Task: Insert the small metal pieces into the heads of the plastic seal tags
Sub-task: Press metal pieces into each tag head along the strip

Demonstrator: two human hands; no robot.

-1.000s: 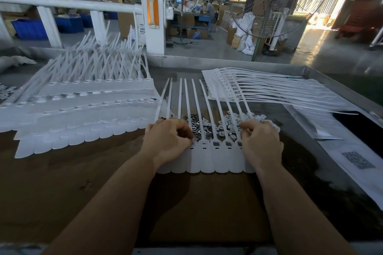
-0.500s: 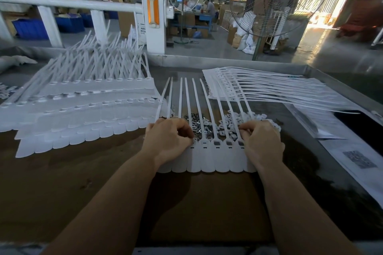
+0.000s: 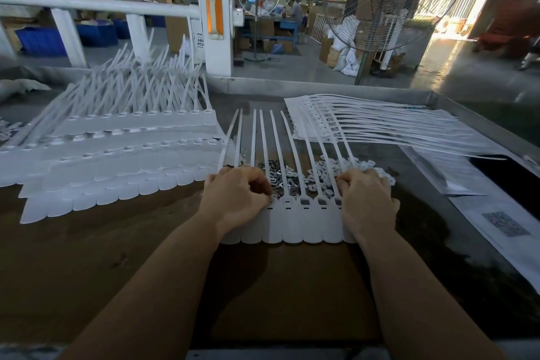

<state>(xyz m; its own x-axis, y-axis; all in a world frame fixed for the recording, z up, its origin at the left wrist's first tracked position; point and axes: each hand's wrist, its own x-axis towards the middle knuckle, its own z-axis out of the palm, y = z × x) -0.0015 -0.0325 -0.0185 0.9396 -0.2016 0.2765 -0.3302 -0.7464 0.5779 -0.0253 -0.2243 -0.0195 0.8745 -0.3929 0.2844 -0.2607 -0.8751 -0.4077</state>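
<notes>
Seal tags: a joined strip of white plastic seal tags (image 3: 292, 225) lies flat on the brown bench (image 3: 87, 266), around the middle of its width, rounded flag ends toward the near edge and thin tails running toward the far edge.
Tag heads: the heads (image 3: 305, 201) show between the two hands as a row of small dark slots.
Left hand: the left hand (image 3: 236, 199) rests on the strip's left end, fingers curled with thumb and fingertips pressed together over a head; whether they pinch a metal piece cannot be told.
Right hand: the right hand (image 3: 366, 202) rests on the strip's right end, fingers curled down onto the heads; what they hold, if anything, is hidden.
Metal pieces: a loose heap of small metal pieces (image 3: 277, 174) lies under the tails, just beyond the hands.
White caps: a heap of small white plastic parts (image 3: 355, 165) sits just right of the metal ones.
Left stack: overlapping tag strips (image 3: 117, 161) cover the bench's left side.
Right stack: more strips (image 3: 365, 123) lie toward the far right corner, tails pointing at the right edge.
Papers: printed sheets (image 3: 496, 222) lie along the right edge.
Beyond the far edge: a standing fan (image 3: 382, 3) on the workshop floor.
</notes>
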